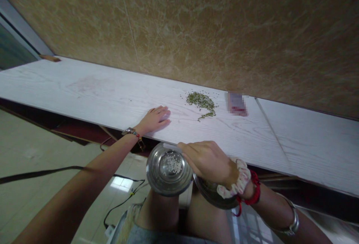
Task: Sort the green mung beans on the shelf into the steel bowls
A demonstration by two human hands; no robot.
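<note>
My left hand [156,119] lies palm down on the white wood-grain tabletop near its front edge, fingers stretched out, holding nothing. Just below that edge is a shiny steel bowl [157,184] with white, rice-like grains [172,163] in its bottom. My right hand [209,161] is closed at the bowl's right rim; its fingertips are partly hidden. Under that wrist shows a second metal bowl [218,199], mostly covered by the hand and a scrunchie. Small green beans [200,100] are spread in a loose patch on the table, beyond both hands.
A blurred-out small packet or card [237,104] lies right of the beans. A brown wooden piece [49,58] is at the table's far left end. Behind the white tabletop [112,90] rises a marbled wall [196,23]. A black cable [120,203] runs across the floor.
</note>
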